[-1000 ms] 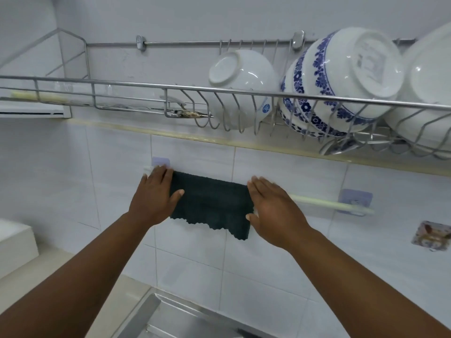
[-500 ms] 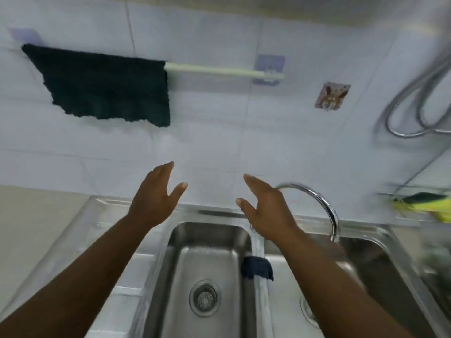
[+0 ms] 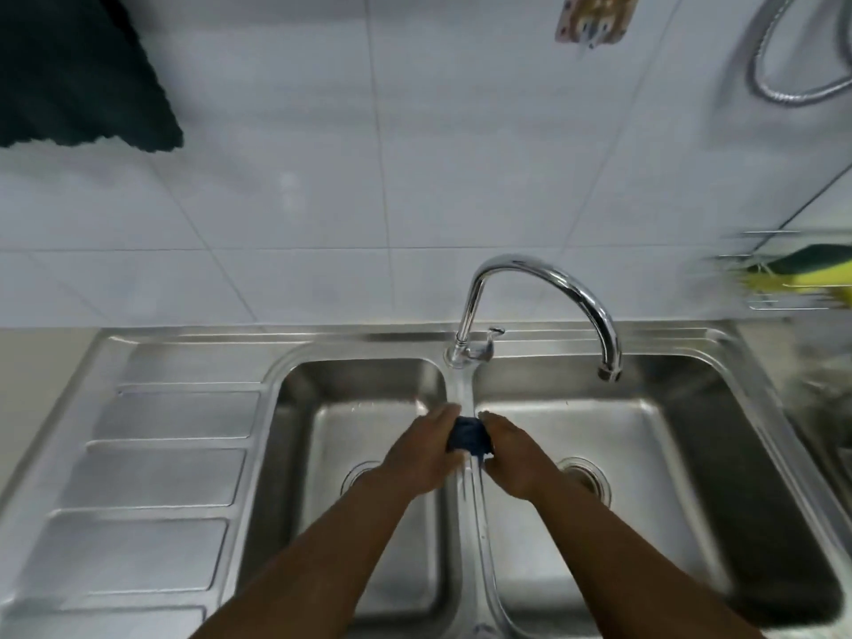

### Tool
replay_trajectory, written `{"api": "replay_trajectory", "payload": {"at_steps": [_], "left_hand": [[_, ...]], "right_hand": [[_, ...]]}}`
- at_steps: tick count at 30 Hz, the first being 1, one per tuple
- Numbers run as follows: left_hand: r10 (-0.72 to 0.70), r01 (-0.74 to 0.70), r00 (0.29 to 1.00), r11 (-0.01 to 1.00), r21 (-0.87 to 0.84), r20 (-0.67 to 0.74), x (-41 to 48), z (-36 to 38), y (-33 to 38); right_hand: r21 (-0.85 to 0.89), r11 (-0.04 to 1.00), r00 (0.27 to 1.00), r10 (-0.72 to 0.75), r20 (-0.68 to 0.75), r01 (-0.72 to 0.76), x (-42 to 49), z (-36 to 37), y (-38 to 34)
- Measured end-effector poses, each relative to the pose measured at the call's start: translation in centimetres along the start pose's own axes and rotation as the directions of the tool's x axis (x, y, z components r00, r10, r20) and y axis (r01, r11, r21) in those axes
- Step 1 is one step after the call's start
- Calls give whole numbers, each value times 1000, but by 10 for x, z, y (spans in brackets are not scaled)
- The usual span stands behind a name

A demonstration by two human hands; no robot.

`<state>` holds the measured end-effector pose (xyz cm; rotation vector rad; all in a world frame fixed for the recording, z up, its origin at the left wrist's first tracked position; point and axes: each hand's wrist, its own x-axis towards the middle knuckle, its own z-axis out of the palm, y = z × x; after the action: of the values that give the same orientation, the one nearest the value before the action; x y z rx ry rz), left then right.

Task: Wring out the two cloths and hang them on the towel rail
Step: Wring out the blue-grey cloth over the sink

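Observation:
A dark green cloth (image 3: 78, 71) hangs on the tiled wall at the top left; the towel rail itself is out of view. A small dark blue cloth (image 3: 469, 434) lies bunched on the divider (image 3: 461, 389) between the two sink basins. My left hand (image 3: 422, 456) holds its left side and my right hand (image 3: 514, 456) holds its right side, fingers wrapped round the cloth. Most of the blue cloth is hidden under my fingers.
A chrome tap (image 3: 544, 288) arches over the right basin (image 3: 645, 454). The left basin (image 3: 350, 408) has a ribbed drainboard (image 3: 156, 477) beside it. A yellow and green sponge (image 3: 802, 269) sits in a wire holder at the right. A metal hose (image 3: 774, 76) loops on the wall.
My view dropped from the rail to the sink. Both hands left the hung green cloth, came down, and closed on the blue cloth on the divider.

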<state>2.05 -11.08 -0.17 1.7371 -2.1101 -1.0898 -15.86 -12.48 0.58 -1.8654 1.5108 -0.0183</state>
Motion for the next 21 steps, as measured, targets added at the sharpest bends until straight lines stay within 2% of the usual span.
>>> {"api": "replay_trajectory", "payload": {"at_steps": [4,8,11,15,21], "left_hand": [[8,4,997,988,154,-75,14,23,-1],[5,8,997,986,169,-77,13,24,-5],[-4,10,998,997,80,-68,6,10,-4],[44,-46,998,999,-27,-44,-12,-32,6],[30,-62,990,970,-235,-137,-62,-105,30]], "right_hand": [[18,1000,997,26,-70,-25,11,12,7],[-47,999,996,-8,-94,4,6,11,10],[-44,996,991,-79,-111,74,-1,-1,-3],[42,986,983,-157,-93,161,-11,-30,-35],[104,947,948,-289,-133,303,-34,-75,-92]]}}
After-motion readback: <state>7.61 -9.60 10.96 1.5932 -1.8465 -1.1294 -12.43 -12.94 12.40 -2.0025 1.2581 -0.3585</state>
